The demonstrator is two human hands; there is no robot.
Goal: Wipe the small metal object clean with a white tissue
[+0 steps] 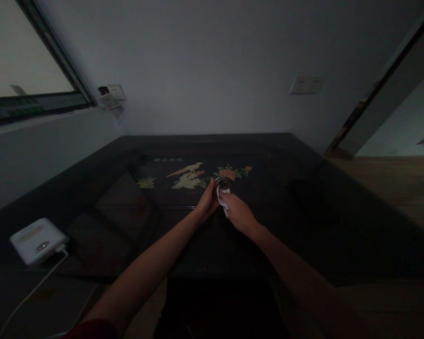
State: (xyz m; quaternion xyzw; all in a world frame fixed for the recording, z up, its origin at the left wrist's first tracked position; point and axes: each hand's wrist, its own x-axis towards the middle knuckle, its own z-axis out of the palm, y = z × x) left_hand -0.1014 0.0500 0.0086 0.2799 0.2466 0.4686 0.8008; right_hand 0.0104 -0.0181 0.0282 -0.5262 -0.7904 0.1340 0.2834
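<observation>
My left hand (207, 202) is wrapped around the side of a small round cup (218, 180), dark and see-through with a shiny rim. The cup's mouth tilts toward me, above the middle of the dark table (205, 245). Pinched in my right hand (242, 214) is a white tissue (222, 201), pressed against the cup's near rim and partly reaching inside. Both hands nearly meet at the cup. Dim light and the fingers hide the cup's lower part.
A white box-shaped device (38, 240) with a white cable (35, 288) sits at the table's left. A dark flat item (311, 200) lies on the right. Behind the table rises a wall with sockets (306, 85). A bird-and-flower picture (187, 179) decorates the tabletop.
</observation>
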